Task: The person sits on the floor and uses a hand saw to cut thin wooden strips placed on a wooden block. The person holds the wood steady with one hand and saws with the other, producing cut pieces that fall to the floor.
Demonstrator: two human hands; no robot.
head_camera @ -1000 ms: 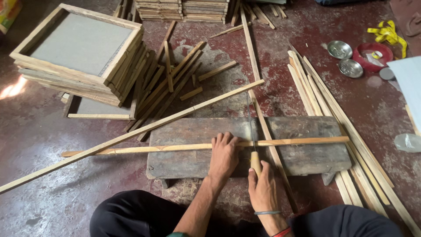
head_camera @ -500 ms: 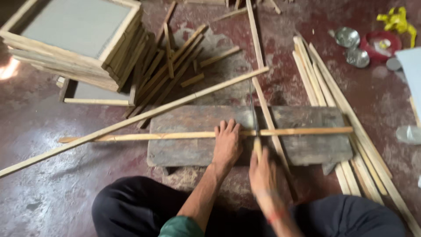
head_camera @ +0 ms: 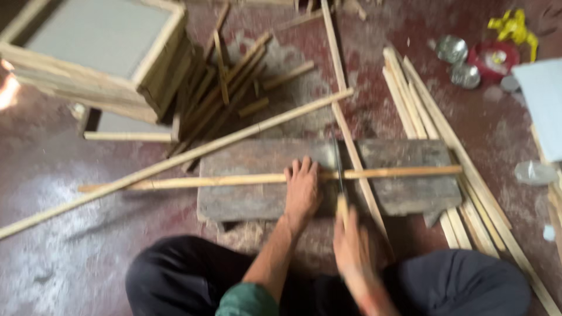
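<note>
1. Red-stained floor is spreading around the block [head_camera: 257, 193], my landmark, a worn wooden slab lying in front of my crossed legs.
2. I am watching the slat [head_camera: 234, 180] lying across the block's top, its long axis running left to right.
3. My left hand [head_camera: 301, 190] is pressing flat on the slat, fingers spread, clamping it to the block.
4. My right hand [head_camera: 351, 246], blurred, is gripping a saw [head_camera: 338, 175] handle; the blade is crossing the slat just right of the left hand.
5. Frames [head_camera: 99, 64] are sitting stacked beyond the block's left end.
</note>
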